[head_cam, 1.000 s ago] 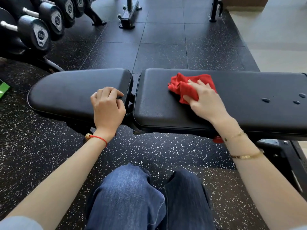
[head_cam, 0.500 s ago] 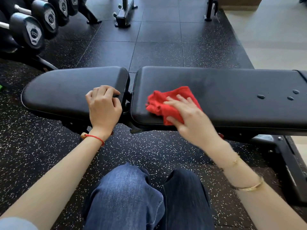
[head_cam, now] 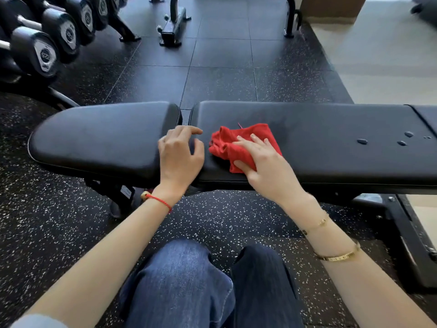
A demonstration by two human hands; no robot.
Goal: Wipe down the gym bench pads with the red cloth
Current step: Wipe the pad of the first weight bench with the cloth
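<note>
A black gym bench lies across the view, with a short seat pad (head_cam: 99, 140) on the left and a long back pad (head_cam: 331, 143) on the right. The crumpled red cloth (head_cam: 236, 145) lies on the near left end of the back pad. My right hand (head_cam: 264, 166) presses flat on it, thumb tucked under its near edge. My left hand (head_cam: 181, 155) rests over the gap between the two pads, fingers loosely spread, holding nothing. A few water drops (head_cam: 361, 141) sit on the back pad toward the right.
A rack of black dumbbells (head_cam: 45, 53) stands at the far left. Machine feet (head_cam: 170, 31) stand on the speckled rubber floor beyond the bench. The bench's steel base (head_cam: 411, 235) runs along the floor at the right. My jeans-clad knees (head_cam: 186, 280) are at the bottom centre.
My right hand slid the cloth from mid-pad toward the near left corner of the back pad. My left hand uncurled from the seat pad's edge and now spans the gap with fingers spread.
</note>
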